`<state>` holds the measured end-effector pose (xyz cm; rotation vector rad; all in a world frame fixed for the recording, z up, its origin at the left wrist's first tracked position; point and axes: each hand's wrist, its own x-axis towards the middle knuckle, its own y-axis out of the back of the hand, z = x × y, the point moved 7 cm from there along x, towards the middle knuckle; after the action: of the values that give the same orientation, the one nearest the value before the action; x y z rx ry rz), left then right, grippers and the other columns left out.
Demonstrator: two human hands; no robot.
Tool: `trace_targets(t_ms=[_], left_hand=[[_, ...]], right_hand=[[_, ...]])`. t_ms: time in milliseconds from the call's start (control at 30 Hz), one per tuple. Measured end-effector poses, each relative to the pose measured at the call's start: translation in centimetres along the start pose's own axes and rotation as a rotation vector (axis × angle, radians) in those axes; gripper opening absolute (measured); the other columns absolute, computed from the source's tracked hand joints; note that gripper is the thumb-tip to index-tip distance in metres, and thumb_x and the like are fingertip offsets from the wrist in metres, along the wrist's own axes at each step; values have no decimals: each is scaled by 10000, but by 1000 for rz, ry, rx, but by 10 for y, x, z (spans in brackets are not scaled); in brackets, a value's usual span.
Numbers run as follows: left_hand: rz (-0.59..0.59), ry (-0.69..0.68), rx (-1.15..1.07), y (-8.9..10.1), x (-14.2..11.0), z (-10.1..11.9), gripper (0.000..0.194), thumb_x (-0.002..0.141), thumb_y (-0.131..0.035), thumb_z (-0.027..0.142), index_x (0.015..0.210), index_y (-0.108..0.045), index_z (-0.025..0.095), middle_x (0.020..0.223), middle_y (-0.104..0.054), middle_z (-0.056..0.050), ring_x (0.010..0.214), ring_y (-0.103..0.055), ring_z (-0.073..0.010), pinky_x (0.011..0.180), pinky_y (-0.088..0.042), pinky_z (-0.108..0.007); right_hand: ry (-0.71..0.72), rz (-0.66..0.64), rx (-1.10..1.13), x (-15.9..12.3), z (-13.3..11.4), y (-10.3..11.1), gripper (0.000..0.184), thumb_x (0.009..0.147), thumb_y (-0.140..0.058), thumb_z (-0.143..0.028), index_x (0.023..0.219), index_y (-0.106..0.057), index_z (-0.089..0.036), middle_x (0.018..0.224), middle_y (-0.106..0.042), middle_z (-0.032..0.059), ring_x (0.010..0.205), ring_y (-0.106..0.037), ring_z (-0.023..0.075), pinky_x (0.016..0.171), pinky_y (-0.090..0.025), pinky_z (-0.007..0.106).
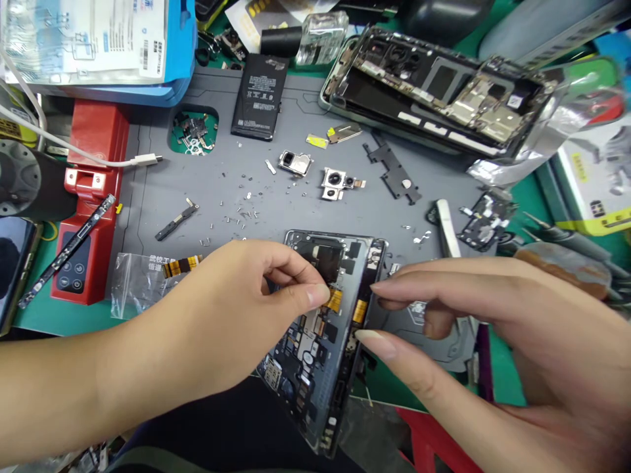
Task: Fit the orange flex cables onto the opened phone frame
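A disassembled phone (345, 263) stands tilted over the mat's front edge, its inner boards and connectors showing. The thumb and forefinger of my left hand (221, 302) are pinched at an orange flex cable (335, 300) on the phone's inner face. Along the phone's right side shows a second orange ribbon section (360, 311). My right hand (497, 328) is beside that section, thumb and forefinger apart with no object visibly gripped; whether the tips touch the phone I cannot tell. The left hand hides part of the phone's left edge.
Small screws (246, 213), camera modules (335, 182) and a battery (261, 97) lie on the grey mat (305, 217). Another opened phone (434, 98) sits at back right. Tweezers (447, 230) lie near my right hand; a red device (89, 249) stands left.
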<state>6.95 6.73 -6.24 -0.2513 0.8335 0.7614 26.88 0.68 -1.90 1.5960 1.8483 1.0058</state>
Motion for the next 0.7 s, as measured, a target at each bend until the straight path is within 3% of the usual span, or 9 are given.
trace_targets(t_ms=[200, 400, 533, 700], left_hand=[[11, -36, 116, 4, 2, 1, 245, 1034, -707, 478, 946, -878, 328, 796, -848, 36, 677, -733, -190, 537, -453, -285], [10, -85, 193, 5, 0, 4, 258, 1040, -684, 480, 943, -871, 330, 707, -809, 38, 551, -658, -175, 445, -404, -267], [20, -98, 176, 4, 1, 3, 272, 1050, -649, 460, 950, -860, 320, 768, -847, 21, 566, -696, -180, 426, -395, -263], [18, -106, 157, 2, 2, 2, 263, 1056, -652, 451, 960, -856, 314, 792, -860, 18, 593, -729, -186, 443, -421, -265]], right_hand=[[10, 4, 8, 1, -2, -1, 182, 1174, -719, -479, 1257, -760, -322, 1133, -734, -53, 1034, -704, 110, 805, -566, 286], [19, 13, -3, 0, -4, -2, 178, 1186, -705, -464, 1286, -749, -324, 1141, -739, -54, 1032, -708, 104, 812, -582, 267], [26, 24, -7, 2, -5, -2, 182, 1197, -682, -463, 1301, -738, -323, 1129, -742, -54, 984, -706, 103, 785, -591, 251], [29, 48, -35, -6, 5, -1, 220, 1092, -774, -544, 1240, -779, -382, 1072, -767, 33, 944, -750, 277, 664, -628, 392]])
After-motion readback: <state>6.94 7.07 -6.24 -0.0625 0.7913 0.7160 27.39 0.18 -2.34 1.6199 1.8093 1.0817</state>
